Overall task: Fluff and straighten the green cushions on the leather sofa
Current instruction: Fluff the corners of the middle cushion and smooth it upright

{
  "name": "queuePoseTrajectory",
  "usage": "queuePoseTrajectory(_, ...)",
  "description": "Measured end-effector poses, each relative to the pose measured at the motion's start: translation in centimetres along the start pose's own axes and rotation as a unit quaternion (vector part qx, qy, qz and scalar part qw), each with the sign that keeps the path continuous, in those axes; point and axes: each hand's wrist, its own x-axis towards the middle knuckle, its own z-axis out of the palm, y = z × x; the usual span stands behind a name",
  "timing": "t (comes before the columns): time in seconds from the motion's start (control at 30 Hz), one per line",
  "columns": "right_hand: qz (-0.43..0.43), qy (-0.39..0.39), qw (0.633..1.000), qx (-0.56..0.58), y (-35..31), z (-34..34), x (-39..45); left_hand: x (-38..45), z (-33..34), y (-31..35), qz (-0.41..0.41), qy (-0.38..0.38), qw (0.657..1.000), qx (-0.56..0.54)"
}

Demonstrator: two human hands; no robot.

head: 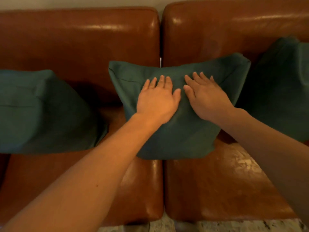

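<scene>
Two hands lie flat on the middle cushion point(180, 131), which leans against the sofa point(80, 41) back over the gap between the two seats. Left hand point(158, 99) and right hand point(206, 96) press side by side, fingers straight and loosely spread, thumbs nearly touching. Another green cushion point(41, 113) sits well out beyond the left hand, and a third cushion point(282, 87) stands just beyond the right hand.

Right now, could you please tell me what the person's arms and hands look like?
Both forearms are bare, with no sleeves in view. The left hand and right hand wear no gloves, rings or watch that I can see. A small dark mark shows on the left forearm.
</scene>
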Motion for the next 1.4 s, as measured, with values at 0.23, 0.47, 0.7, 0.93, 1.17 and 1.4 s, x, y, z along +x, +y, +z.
queuePoseTrajectory(0.23,0.052,0.002,0.998,-0.040,-0.7,-1.6,0.9,-0.4,-1.1,-2.9,-0.072,-0.041,0.996,0.017)
queuePoseTrajectory(0.47,0.001,-0.062,0.998,0.025,-0.2,-0.9,3.1,2.9,-0.5,-0.4,-0.017,-0.064,0.986,-0.153)
queuePoseTrajectory(0.7,0.056,-0.096,0.994,-0.024,1.5,-1.2,2.9,3.9,-0.6,-4.3,-0.086,-0.130,0.987,-0.046)
queuePoseTrajectory(0.93,0.095,-0.087,0.990,-0.062,3.5,-1.3,3.0,3.6,-0.9,-5.8,-0.096,-0.125,0.987,0.034)
queuePoseTrajectory(1.17,0.028,0.034,0.999,-0.012,1.2,-2.6,2.3,0.1,-2.0,-5.3,0.028,0.147,0.983,-0.104)
queuePoseTrajectory(1.4,-0.106,0.075,0.992,0.008,-5.9,-0.7,1.3,-4.9,2.3,-6.3,-0.246,0.411,0.700,-0.529)
